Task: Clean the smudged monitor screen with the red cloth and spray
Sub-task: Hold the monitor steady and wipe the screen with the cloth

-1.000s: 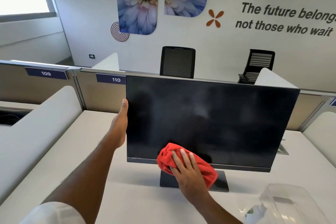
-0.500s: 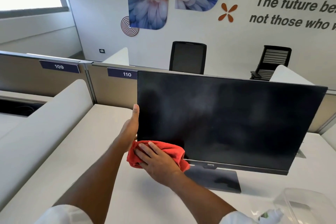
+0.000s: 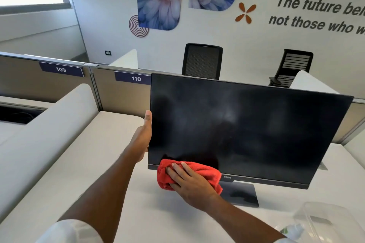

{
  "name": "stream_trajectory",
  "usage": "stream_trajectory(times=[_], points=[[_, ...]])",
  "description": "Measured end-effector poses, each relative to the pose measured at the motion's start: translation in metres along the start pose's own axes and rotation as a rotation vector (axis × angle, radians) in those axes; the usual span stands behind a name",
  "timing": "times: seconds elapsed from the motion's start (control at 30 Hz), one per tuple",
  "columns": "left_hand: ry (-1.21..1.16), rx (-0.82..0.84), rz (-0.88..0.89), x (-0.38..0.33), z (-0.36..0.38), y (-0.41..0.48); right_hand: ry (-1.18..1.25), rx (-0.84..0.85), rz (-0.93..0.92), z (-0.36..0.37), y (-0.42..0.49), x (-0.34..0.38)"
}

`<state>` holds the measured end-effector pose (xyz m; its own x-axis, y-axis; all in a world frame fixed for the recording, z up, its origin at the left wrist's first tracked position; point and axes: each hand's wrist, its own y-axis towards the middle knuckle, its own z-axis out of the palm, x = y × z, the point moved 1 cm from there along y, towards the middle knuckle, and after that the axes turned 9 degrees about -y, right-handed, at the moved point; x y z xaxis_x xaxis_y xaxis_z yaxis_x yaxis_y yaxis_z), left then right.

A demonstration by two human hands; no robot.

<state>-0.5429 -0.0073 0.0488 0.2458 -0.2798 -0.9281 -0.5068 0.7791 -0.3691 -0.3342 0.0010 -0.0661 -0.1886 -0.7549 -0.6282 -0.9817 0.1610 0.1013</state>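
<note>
The cloth (image 3: 207,171) had slid back right from the screen's (image 3: 246,128) lower-left corner, right hand (image 3: 189,183) pressing flat-fingered; left hand (image 3: 143,140) gripped the edge; smudges remained above.

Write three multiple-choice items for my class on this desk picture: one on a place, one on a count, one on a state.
1. Where on the monitor does the red cloth lie?
A) top right corner B) lower left edge C) behind the stand
2. How many black chairs stand beyond the partition?
A) one B) two C) four
3. What is the left hand doing?
A) holding the monitor's left edge B) lifting a bottle C) lying flat on the desk
Answers: 1 B, the right hand presses it on the bottom bezel near the left corner; 2 B, two chair backs show; 3 A, its thumb lies along that edge.
</note>
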Motion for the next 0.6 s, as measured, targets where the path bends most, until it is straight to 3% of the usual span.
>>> stream_trajectory(times=[0.33,0.6], points=[[0.028,0.037,0.033,0.003,-0.004,-0.002,-0.040,0.069,0.062,-0.017,0.068,0.027],[0.005,0.010,0.033,0.003,-0.002,-0.001,-0.041,0.061,-0.004,-0.001,0.027,0.008]])
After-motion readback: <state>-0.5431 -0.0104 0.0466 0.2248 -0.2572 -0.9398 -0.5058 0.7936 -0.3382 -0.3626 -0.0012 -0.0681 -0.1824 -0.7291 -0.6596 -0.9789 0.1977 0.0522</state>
